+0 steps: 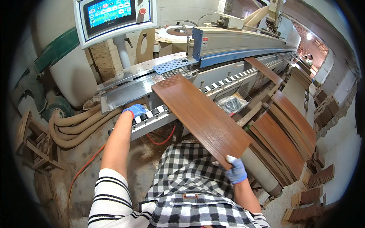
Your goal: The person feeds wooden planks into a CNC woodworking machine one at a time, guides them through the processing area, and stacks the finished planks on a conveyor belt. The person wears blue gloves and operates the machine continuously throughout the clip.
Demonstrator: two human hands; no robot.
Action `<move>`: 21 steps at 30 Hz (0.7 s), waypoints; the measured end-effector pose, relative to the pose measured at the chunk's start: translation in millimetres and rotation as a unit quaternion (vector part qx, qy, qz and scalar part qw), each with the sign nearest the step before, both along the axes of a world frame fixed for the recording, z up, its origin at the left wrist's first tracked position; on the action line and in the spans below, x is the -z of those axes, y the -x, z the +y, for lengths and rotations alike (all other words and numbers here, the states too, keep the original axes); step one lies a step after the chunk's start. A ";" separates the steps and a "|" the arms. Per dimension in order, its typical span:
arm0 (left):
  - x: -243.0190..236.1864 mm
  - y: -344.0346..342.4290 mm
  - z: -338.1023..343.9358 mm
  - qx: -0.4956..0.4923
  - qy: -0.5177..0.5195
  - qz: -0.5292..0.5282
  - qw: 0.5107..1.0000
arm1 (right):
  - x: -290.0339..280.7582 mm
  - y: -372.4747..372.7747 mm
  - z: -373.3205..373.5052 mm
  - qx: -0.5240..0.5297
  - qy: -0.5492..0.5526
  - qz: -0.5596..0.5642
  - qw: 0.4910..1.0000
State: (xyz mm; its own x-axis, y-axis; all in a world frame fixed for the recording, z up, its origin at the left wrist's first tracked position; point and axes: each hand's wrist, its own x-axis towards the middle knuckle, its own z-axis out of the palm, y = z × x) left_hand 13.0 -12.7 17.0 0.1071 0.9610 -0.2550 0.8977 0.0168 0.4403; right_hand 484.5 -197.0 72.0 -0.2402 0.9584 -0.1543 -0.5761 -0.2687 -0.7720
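Observation:
A long brown wood-grain board (199, 117) slants from the edge-banding machine toward me, its far end over the metal infeed plate. My right hand (235, 169), in a blue-grey glove, grips its near end. My left hand (135, 111), in a blue glove with a red cuff, rests at the roller rail (156, 113), left of the board; its fingers are too small and turned away to read. A metal fence plate (121, 95) and a perforated blue plate (171, 65) sit beyond it.
Stacked boards (279, 140) lie to the right beside a roller (258, 173). A control screen (110, 15) stands upper left, above hoses (76, 133). Another board (262, 70) sits further along the machine. People (308, 60) are far off at upper right.

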 end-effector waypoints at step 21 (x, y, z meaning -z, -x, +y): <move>0.8 -3.3 5.8 -0.060 0.063 0.026 0.996 | 5.3 118.3 10.8 -0.166 -0.037 -0.131 0.977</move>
